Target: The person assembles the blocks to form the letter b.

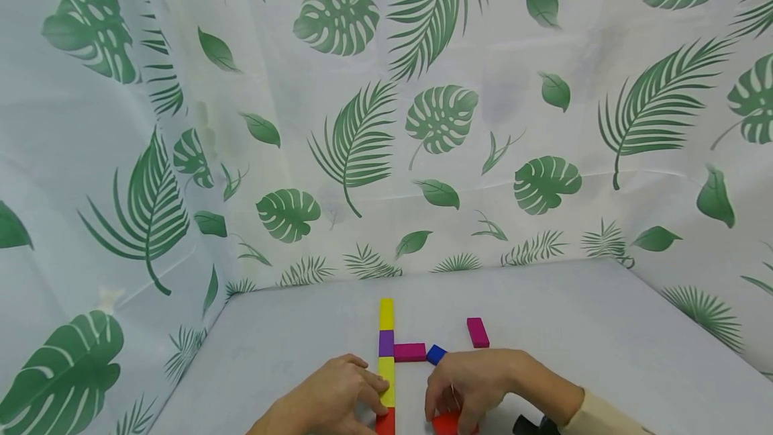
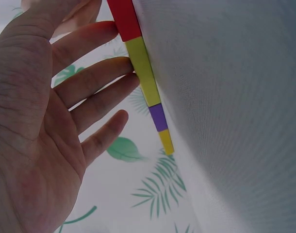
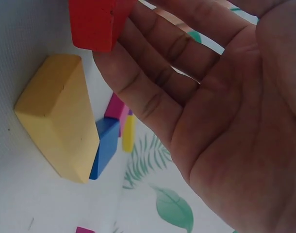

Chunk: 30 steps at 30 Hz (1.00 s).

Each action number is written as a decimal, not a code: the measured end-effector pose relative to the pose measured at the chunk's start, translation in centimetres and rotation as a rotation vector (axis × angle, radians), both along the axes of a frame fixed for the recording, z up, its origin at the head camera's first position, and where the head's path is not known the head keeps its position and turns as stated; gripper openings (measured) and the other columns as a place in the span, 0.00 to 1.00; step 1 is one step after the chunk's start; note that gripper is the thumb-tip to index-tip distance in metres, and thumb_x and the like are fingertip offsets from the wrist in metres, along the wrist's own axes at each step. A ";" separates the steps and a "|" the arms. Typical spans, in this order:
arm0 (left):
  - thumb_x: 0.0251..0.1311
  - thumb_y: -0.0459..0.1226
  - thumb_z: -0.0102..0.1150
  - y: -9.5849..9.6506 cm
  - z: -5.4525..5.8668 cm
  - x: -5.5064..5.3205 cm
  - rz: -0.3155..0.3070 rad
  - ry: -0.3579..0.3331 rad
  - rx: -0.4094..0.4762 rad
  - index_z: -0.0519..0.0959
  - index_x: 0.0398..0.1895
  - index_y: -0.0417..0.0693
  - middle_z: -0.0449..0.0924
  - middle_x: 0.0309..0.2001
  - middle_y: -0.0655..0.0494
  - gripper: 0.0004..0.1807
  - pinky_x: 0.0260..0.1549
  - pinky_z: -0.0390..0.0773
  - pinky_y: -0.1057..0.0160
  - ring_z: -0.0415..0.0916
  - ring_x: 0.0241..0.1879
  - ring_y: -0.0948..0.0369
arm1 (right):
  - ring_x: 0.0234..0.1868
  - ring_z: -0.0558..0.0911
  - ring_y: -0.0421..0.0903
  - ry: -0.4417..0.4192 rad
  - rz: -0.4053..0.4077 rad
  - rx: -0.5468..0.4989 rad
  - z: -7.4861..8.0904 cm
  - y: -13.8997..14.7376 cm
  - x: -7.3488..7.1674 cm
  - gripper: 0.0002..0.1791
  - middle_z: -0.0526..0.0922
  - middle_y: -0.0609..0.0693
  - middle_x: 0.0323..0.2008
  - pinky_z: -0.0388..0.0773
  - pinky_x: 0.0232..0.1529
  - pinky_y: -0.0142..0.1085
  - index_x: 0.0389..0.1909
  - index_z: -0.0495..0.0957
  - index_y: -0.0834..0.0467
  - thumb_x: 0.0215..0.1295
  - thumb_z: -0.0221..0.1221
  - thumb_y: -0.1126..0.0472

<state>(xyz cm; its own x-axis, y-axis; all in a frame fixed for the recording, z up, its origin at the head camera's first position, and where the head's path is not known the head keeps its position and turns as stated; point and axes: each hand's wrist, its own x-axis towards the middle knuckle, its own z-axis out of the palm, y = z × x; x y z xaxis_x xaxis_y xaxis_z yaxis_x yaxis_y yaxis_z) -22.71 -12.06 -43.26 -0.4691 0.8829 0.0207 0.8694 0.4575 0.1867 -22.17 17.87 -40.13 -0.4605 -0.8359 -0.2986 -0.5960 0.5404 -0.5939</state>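
A straight row of flat blocks runs away from me in the head view: a red block [image 1: 385, 421] nearest, then a long yellow block [image 1: 386, 384], a purple block [image 1: 386, 343] and another yellow block [image 1: 386, 314]. My left hand [image 1: 338, 395] lies along the row's left side, its extended fingertips against the red and yellow blocks in the left wrist view. My right hand [image 1: 474, 384] pinches a separate red block [image 3: 97, 24] to the right. A pale yellow block [image 3: 60, 114] lies beside that hand, hidden in the head view. Beyond it are a blue block [image 1: 436, 354] and a magenta block [image 1: 410, 352] meeting the row.
Another magenta block [image 1: 478, 332] lies farther back, right of the row. A black object [image 1: 525, 425] shows below my right wrist. White cloth walls [image 1: 386, 240] with green leaf prints enclose the white table surface [image 1: 290, 327] behind and at both sides.
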 end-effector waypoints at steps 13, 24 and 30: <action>0.63 0.60 0.66 0.0 0.1 0.0 -0.012 0.029 0.004 0.90 0.50 0.68 0.86 0.56 0.71 0.18 0.64 0.76 0.56 0.79 0.59 0.75 | 0.39 0.79 0.28 0.017 -0.012 0.066 -0.5 -0.5 0.2 0.21 0.83 0.32 0.40 0.81 0.45 0.25 0.53 0.87 0.39 0.62 0.72 0.64; 0.62 0.59 0.68 0.0 0.0 -0.1 0.007 -0.007 -0.003 0.90 0.50 0.68 0.85 0.56 0.71 0.17 0.65 0.76 0.55 0.79 0.60 0.74 | 0.37 0.79 0.29 0.015 -0.043 0.094 -0.3 -0.6 0.4 0.21 0.83 0.32 0.37 0.81 0.43 0.25 0.51 0.87 0.39 0.62 0.72 0.64; 0.63 0.58 0.68 -0.1 -0.1 -0.1 0.016 -0.025 0.002 0.90 0.50 0.69 0.85 0.57 0.71 0.16 0.64 0.76 0.54 0.79 0.59 0.74 | 0.37 0.79 0.29 0.011 -0.048 0.096 -0.3 -0.6 0.5 0.20 0.83 0.33 0.36 0.81 0.42 0.25 0.51 0.87 0.39 0.62 0.72 0.64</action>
